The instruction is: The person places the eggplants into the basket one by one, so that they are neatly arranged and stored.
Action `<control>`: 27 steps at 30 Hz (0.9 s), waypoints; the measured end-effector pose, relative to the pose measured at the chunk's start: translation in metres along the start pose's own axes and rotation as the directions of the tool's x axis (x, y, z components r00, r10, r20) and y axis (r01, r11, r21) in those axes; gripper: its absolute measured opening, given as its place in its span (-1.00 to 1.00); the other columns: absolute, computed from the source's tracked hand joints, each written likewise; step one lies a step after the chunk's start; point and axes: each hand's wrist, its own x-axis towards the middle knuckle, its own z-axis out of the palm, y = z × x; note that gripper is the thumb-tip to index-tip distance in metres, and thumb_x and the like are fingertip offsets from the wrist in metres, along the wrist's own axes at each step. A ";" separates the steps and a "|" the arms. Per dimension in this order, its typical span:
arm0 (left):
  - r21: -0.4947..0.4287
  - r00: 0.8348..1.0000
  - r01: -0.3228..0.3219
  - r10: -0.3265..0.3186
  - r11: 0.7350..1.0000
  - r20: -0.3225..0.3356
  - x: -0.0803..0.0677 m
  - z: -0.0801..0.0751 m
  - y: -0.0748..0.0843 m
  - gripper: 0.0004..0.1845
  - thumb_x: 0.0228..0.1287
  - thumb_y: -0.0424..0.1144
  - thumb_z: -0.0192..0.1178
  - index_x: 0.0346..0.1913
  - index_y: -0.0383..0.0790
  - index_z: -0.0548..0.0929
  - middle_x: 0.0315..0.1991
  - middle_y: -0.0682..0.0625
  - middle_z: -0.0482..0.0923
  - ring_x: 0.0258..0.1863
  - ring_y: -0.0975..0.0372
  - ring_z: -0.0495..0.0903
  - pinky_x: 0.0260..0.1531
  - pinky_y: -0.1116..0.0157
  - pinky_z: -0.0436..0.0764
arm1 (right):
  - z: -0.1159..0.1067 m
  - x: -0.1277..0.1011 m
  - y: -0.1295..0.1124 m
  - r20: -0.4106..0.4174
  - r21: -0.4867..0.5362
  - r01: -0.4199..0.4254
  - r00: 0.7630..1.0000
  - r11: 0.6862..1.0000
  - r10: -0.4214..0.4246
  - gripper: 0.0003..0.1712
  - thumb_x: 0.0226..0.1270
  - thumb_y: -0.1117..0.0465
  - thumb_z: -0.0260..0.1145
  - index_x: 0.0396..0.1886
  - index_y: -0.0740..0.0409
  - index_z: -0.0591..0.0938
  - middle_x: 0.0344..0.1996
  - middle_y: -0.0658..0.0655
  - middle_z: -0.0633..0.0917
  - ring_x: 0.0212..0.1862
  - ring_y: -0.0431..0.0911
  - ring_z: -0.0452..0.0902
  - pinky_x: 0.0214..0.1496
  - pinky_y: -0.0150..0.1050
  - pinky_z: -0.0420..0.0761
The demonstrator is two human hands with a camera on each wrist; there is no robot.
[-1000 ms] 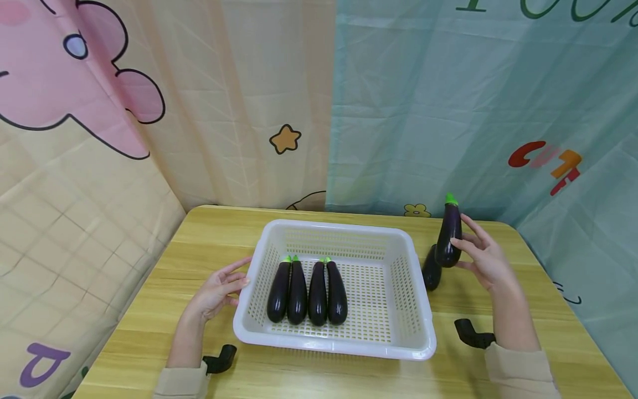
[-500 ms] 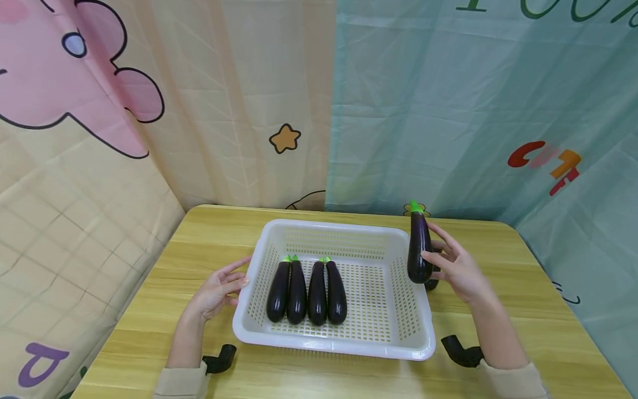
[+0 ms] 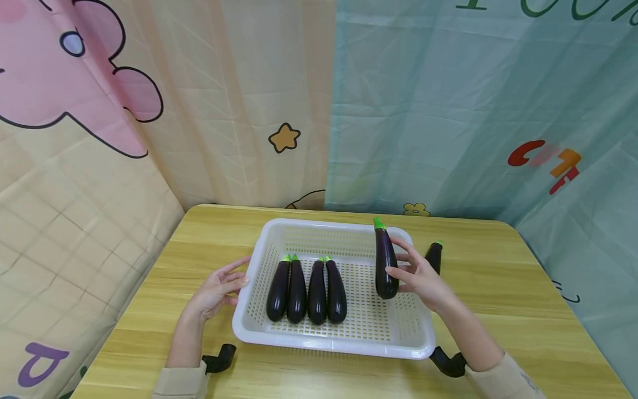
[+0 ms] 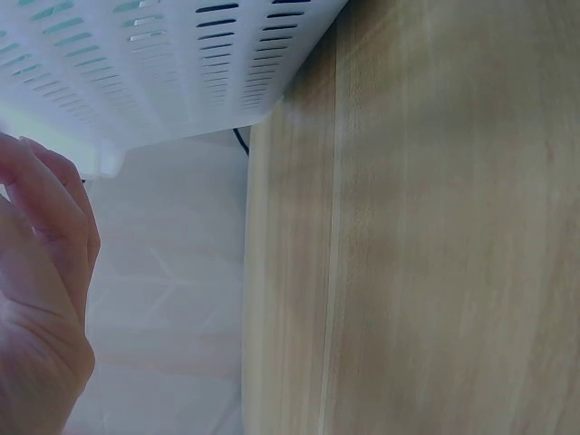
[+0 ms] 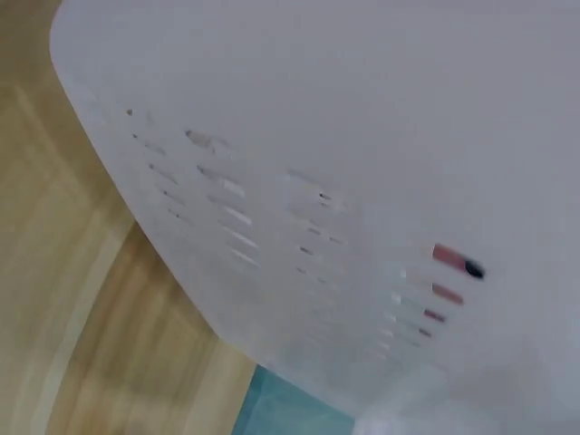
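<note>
My right hand [image 3: 422,279] holds a dark purple eggplant [image 3: 384,257] with a green stem end, over the right part of a white perforated plastic basket [image 3: 329,348]. Thumb and fingers grip it from its right side, stem pointing away from me. Several more eggplants [image 3: 317,291] lie side by side in the basket's left half, stems toward the back. Fingertips of my left hand [image 3: 217,291] touch the basket's left rim, the fingers relaxed and spread. In the right wrist view the basket wall [image 5: 272,72] hides the right hand and its eggplant.
Another eggplant [image 3: 435,256] lies on the wooden table [image 3: 503,277] just right of the basket, partly hidden behind the right hand. Printed curtains [image 3: 239,100] hang behind the table. Black wrist mounts [image 3: 219,359] jut out at both sleeves.
My right hand has carried the eggplant leftward, from right of the basket across its right rim to over the inside. The left hand and the basket stay in place.
</note>
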 end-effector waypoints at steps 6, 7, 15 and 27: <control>-0.001 1.000 0.003 -0.003 1.000 0.003 0.000 0.000 0.000 -0.42 0.27 -0.40 0.10 0.34 -0.24 0.22 -0.30 0.07 0.62 -0.47 0.31 0.56 -0.63 0.48 0.60 | 0.017 0.006 0.007 0.000 -0.015 -0.074 0.997 0.997 0.074 -0.20 0.26 0.23 0.23 0.40 -0.10 0.04 0.22 0.36 0.17 0.11 0.23 0.31 -0.12 0.12 0.59; -0.001 1.000 0.003 -0.003 1.000 0.004 0.000 0.000 0.000 -0.41 0.27 -0.40 0.10 0.34 -0.24 0.21 -0.29 0.07 0.62 -0.47 0.30 0.56 -0.63 0.48 0.60 | 0.019 0.007 0.008 -0.002 -0.014 -0.084 0.997 0.996 0.084 -0.20 0.26 0.24 0.23 0.40 -0.10 0.04 0.22 0.36 0.18 0.11 0.24 0.31 -0.13 0.13 0.59; -0.008 1.000 -0.009 0.009 1.000 0.018 0.001 -0.001 -0.001 -0.41 0.27 -0.41 0.08 0.35 -0.25 0.20 -0.28 0.06 0.62 -0.46 0.30 0.57 -0.62 0.47 0.61 | 0.039 0.013 0.015 -0.010 0.023 -0.118 0.993 0.993 0.118 -0.23 0.23 0.37 0.21 0.37 -0.02 0.10 0.13 0.40 0.25 -0.02 0.16 0.39 -0.27 0.05 0.64; -0.014 1.000 -0.009 0.010 1.000 0.019 0.001 -0.001 -0.001 -0.41 0.27 -0.41 0.08 0.35 -0.24 0.21 -0.28 0.05 0.62 -0.46 0.30 0.56 -0.62 0.46 0.61 | 0.060 0.020 0.029 -0.063 0.037 -0.225 0.972 0.974 0.227 -0.26 0.16 0.49 0.21 0.30 -0.03 0.22 0.02 0.36 0.28 -0.13 0.13 0.45 -0.40 0.05 0.64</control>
